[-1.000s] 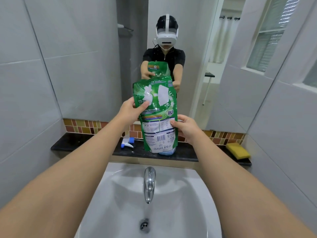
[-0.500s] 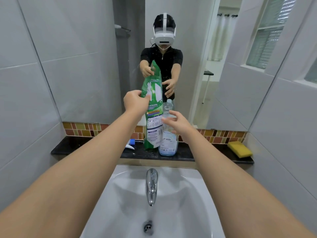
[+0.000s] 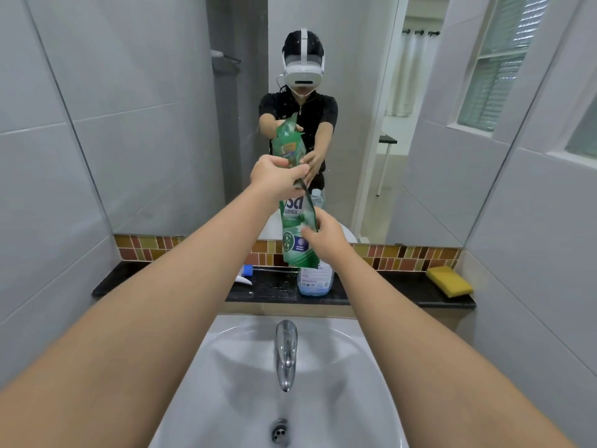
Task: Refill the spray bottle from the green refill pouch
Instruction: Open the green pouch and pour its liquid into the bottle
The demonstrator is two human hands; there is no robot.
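One green refill pouch [image 3: 295,234] hangs over one spray bottle [image 3: 315,279] on the dark ledge [image 3: 403,291], its lower end apparently at the bottle's hidden mouth. The left hand [image 3: 274,176] pinches the pouch's top; the right hand [image 3: 323,236] grips its side. One sponge [image 3: 449,281] sits well apart.

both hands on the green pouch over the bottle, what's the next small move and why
Probably steady the green refill pouch so its low end meets the spray bottle neck. The left hand grips its upper end, the right hand its lower edge, and it hangs inverted over the bottle on the black ledge; the neck itself is hidden.
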